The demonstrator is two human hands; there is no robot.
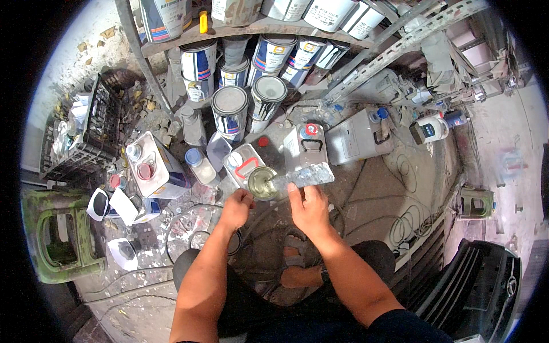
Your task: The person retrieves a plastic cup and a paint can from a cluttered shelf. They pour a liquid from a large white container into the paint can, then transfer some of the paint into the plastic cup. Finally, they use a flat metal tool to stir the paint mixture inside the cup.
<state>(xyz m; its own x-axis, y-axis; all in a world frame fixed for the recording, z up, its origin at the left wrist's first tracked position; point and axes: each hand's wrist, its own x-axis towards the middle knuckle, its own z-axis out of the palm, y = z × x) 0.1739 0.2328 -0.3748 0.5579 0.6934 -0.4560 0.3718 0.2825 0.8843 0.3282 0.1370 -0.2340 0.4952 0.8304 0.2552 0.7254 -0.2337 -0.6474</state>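
My left hand is closed at the near-left side of a round cup and appears to grip its edge. Pale, yellowish liquid shows inside the cup. In my right hand is a flat, paint-smeared stirring stick, pinched with the thumb along its near edge. Its left end reaches over the cup's opening, and the other end points right. Just beyond the cup stands an open-topped-looking white can with a red handle. A rectangular metal can with a red cap is behind the stick.
Paint tins crowd the floor and the shelf ahead. Left are a large white can, a black crate and a green stool. Hoses coil across the floor at right, near a car grille.
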